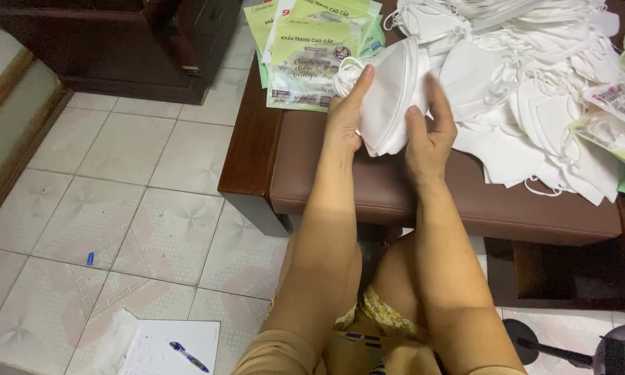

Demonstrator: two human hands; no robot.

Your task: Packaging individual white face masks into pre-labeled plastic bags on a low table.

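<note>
Slippage looks the main risk: our left hand (345, 119) and right hand (429, 132) clasp a stack of folded white fabric face masks (390, 104) between their fingers, above the brown padded bench (396, 194). If our fingertips loosen, we judge the outer masks could slide off, their loops snagging the loose white mask pile (535, 90) just beyond the right fingers

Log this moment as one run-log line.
left hand: grips stack of white masks | right hand: fingers on stack's other side | mask pile: behind, on brown bench | green packets: beside left hand
</note>
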